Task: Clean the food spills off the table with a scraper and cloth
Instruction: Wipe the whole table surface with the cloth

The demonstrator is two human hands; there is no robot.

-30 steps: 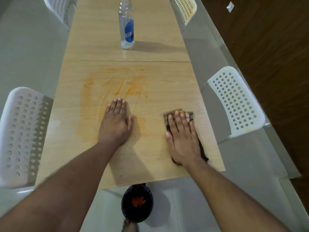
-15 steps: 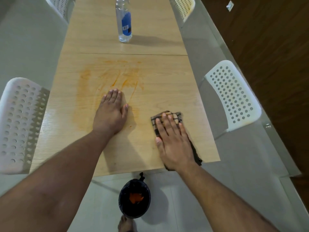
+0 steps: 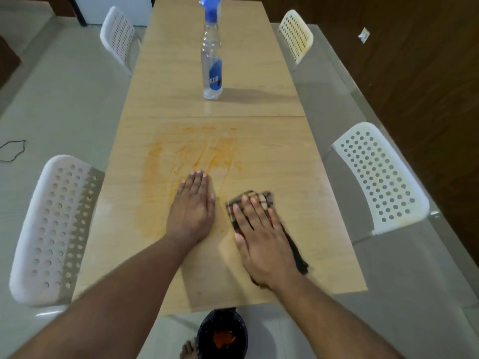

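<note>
Cloth [image 3: 261,200]: near-right on table [image 3: 298,151], pinned flat under right hand [image 3: 261,239], fingers spread, not clenched. Likely soft, limp, bunches easily; best pressed by palm. Left hand [image 3: 193,208] flat, empty, on stain [image 3: 181,156]. Bottle [image 3: 212,71] far.

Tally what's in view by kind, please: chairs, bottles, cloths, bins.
White perforated plastic chairs: 4
Clear spray bottle with blue trigger: 1
Dark checked cloth under the right hand: 1
Black-lined bin on the floor: 1
Total: 7
</note>
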